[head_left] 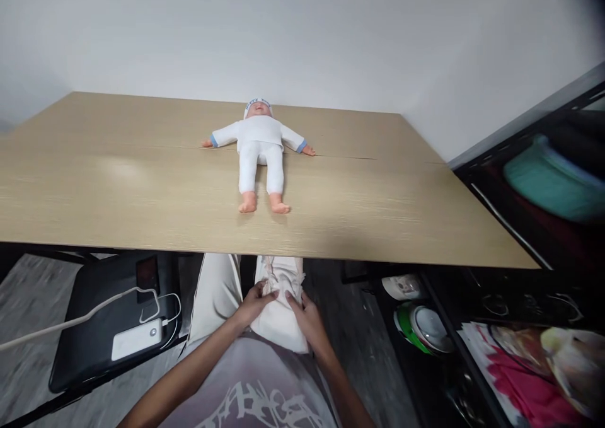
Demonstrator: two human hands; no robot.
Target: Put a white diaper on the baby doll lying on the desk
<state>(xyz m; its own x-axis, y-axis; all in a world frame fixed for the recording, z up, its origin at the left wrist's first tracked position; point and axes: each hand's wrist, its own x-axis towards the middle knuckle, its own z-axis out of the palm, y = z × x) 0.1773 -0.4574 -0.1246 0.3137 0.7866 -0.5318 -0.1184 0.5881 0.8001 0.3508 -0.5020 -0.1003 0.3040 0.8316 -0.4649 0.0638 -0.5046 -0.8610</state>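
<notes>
A white diaper (280, 327) with ruffled, gathered edges lies across my lap, below the table's front edge. My left hand (255, 303) grips its left side, thumb on top and fingers curled at the edge. On the opposite side my right hand (306, 318) pinches it the same way, with the thumb pointing inward. The diaper's far end passes under the table edge and is partly hidden. A baby doll (261, 132) in white clothes with blue cuffs and a white cap lies on its back on the table, arms spread, feet toward me. Neither hand touches the doll.
The wooden table (118, 201) reaches back to a white wall. At left, a black seat (99, 302) holds a white power bank (137, 340) with cables and a dark phone-like object. Right of me stand dark shelves with a green-rimmed container (420, 327), pink cloth (520, 377) and a teal item (553, 182).
</notes>
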